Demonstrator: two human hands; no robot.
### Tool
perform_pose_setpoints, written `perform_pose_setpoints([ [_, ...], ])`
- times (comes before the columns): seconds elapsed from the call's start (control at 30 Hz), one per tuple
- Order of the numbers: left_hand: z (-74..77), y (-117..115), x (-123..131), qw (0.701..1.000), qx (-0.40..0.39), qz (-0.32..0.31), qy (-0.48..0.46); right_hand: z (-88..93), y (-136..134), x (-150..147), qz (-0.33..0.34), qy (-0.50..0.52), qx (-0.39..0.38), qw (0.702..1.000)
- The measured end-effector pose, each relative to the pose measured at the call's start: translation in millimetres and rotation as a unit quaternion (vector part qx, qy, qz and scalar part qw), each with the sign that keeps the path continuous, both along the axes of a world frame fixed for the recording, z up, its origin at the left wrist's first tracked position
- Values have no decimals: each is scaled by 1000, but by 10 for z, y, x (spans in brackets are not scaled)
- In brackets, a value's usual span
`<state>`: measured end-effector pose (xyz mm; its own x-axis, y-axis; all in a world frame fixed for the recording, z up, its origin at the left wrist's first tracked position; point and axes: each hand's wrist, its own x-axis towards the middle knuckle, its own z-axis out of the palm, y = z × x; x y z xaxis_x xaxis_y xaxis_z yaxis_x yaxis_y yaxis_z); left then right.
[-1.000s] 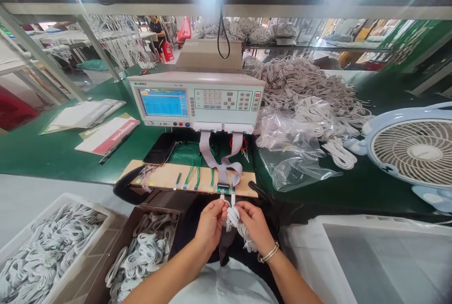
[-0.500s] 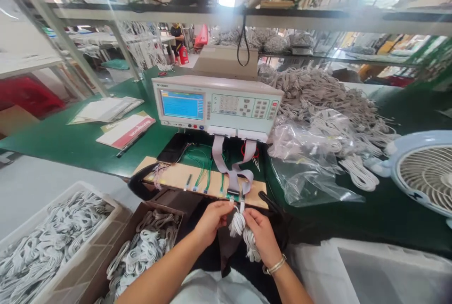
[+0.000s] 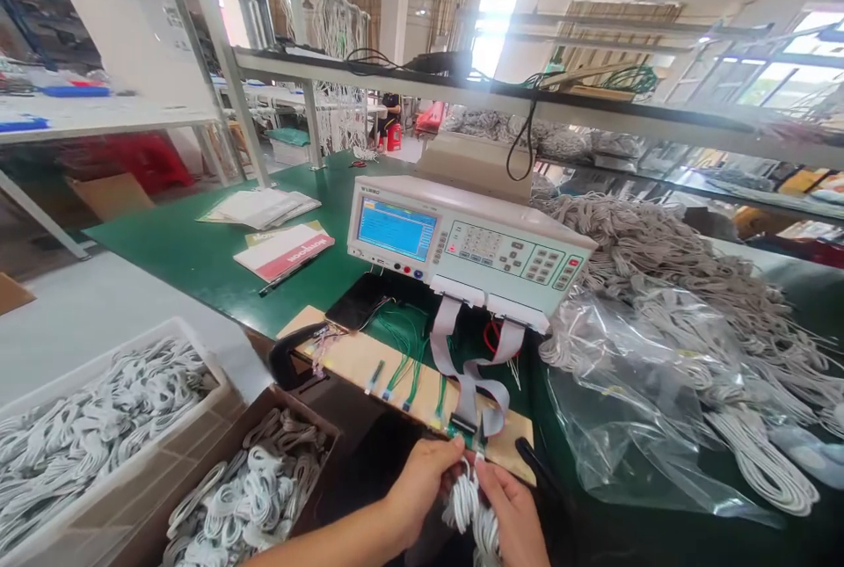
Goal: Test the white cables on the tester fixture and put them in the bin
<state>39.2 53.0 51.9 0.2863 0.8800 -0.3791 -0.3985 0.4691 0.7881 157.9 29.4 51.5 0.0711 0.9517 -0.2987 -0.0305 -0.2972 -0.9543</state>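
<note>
At the front edge of the wooden board (image 3: 316,321), my left hand (image 3: 425,479) pinches one end of a coiled white cable (image 3: 463,497). Its fingertips meet a small green circuit board (image 3: 469,439), where the plug is largely covered. Close beside it, my right hand (image 3: 514,514) is closed on the same cable near its other end, with the coil hanging between and below both hands. A grey ribbon cable (image 3: 445,347) runs from the board up to the cable tester (image 3: 468,242), whose blue screen is lit and which shows a small red light.
Left stand a white bin (image 3: 191,338) and a brown box (image 3: 323,453), both holding coiled cables. A clear plastic bag (image 3: 633,426) and a heap of grey cables (image 3: 659,259) lie right. A phone (image 3: 360,301) and booklet (image 3: 283,252) lie by the tester. A person sits far back.
The view has turned, so the bench sits lower and further right. A red light now shows on the tester's panel. Both hands stay at the board's edge with the cable.
</note>
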Motion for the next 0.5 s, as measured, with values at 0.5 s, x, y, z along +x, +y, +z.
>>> perform_pose_setpoints([
  [0.5, 83, -554, -361, 948, 243, -55, 198, -189, -448, -303, 77, -31, 56, 995],
])
